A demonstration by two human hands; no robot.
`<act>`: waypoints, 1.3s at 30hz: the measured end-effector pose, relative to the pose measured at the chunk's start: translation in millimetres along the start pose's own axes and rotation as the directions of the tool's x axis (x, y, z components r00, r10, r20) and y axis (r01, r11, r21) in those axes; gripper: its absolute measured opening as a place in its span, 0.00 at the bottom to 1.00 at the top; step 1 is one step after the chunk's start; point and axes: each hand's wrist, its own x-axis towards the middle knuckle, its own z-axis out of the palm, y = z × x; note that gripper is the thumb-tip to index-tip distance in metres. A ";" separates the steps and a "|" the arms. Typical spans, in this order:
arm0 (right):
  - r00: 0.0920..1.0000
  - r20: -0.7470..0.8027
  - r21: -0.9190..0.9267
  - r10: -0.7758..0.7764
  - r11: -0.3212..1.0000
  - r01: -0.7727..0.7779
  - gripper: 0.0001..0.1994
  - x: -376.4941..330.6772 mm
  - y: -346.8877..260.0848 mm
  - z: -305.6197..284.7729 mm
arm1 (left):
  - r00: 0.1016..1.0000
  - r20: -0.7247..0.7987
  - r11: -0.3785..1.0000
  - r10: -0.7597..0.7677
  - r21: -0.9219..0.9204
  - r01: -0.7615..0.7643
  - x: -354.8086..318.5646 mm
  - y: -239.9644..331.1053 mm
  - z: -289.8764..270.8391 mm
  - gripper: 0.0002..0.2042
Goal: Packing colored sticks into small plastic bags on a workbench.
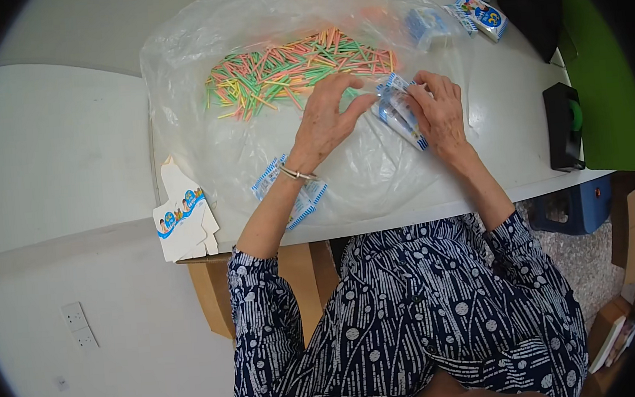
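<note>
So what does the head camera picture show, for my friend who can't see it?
Two hands, the left hand and right hand, hold a small blue-and-white box over a clear plastic sheet on a white table. A pile of colourful sticks lies just beyond.

Your right hand (441, 110) grips a small blue-and-white carton (399, 111), and your left hand (328, 119) pinches its near end. Both hover over a clear plastic sheet (254, 151) on the white worktop (506, 131). Just beyond your fingers lies a heap of coloured sticks (289, 70); flat cartons (185, 216) overhang the left edge.
</note>
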 end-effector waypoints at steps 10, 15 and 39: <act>0.970 0.127 0.546 0.205 0.802 -0.241 0.16 21.5 -40.1 -15.2 | 0.952 0.219 0.937 -0.212 -0.232 0.262 0.4 15.6 -20.0 0.08; 0.814 0.547 0.653 0.197 0.507 -0.562 0.10 29.7 -42.9 -11.6 | 0.989 0.004 0.973 -0.150 -0.176 0.148 -20.0 19.0 -28.9 0.07; 0.839 0.439 0.617 -0.322 0.787 -0.021 0.11 -7.4 -79.7 39.5 | 0.976 0.199 0.632 0.085 0.746 -0.207 3.8 -83.3 -97.7 0.22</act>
